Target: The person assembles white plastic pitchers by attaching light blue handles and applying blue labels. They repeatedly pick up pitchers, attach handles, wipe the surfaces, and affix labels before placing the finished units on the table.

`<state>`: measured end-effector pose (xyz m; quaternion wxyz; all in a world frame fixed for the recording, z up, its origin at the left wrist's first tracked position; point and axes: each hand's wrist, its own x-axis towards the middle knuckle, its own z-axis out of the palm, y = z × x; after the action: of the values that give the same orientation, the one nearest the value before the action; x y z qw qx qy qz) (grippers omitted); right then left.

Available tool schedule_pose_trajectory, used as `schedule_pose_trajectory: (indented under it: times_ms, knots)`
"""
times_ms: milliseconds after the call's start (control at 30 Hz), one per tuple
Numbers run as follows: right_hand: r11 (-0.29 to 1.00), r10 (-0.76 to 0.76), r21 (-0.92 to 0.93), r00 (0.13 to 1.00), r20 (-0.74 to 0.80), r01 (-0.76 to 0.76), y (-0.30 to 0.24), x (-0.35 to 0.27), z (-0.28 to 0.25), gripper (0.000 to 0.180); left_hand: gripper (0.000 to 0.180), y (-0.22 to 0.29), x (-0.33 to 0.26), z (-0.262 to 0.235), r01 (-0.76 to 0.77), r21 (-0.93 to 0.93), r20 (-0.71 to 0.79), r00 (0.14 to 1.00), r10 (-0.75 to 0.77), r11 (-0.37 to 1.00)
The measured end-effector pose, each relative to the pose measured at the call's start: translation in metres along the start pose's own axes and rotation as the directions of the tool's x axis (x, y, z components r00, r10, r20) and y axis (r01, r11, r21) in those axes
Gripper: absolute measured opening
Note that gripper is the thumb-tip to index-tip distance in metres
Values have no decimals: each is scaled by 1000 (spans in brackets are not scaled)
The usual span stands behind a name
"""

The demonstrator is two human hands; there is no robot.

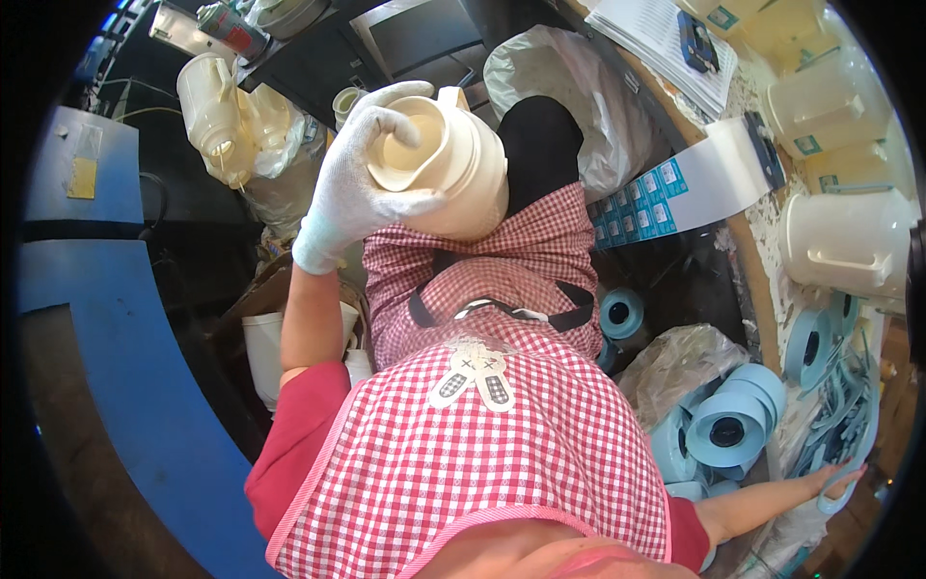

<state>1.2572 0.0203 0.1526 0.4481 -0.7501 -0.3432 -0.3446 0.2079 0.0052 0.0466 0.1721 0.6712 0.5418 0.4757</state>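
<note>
My left hand [355, 164], in a white knit glove, grips a cream plastic jug [473, 188] above my lap. Its thumb and fingers wrap over the jug's rim, and the open mouth faces up and to the left. Stretched out to the far right is my bare right hand [831, 479], its fingers closed on a curved light-blue plastic strip [841, 502]. Part of those fingers is hidden. Just beyond it lies a heap of similar light-blue strips [841, 410]. Light-blue round lids [728, 432] with black centres are piled beside my right arm.
Several cream jugs [834, 236] stand along the worn bench [762, 217] on the right. A roll of blue-and-white labels [690, 193] hangs off its edge. Ahead is a bin lined with clear plastic [617, 116]. More jugs [214, 116] sit at far left, near a blue panel [145, 376].
</note>
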Motion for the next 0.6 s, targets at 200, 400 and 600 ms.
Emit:
schedule_pose_trajectory:
  times_ms: [200,400,600]
  knots:
    - [666,-694,648,626,356,370,-396,-131,-31,41,72,-24,32,-10,140,-611,135,988,-71,779]
    - [342,-931,775,-81,356,-531,-733,-399,-4,37,56,-1,83,-13,465,-697,459,874,-158,545]
    - [145,-897,-511,-331,293,-847,-755,-533,17,50,60,-45,27,-21,266,-380,-18,955,-295,886]
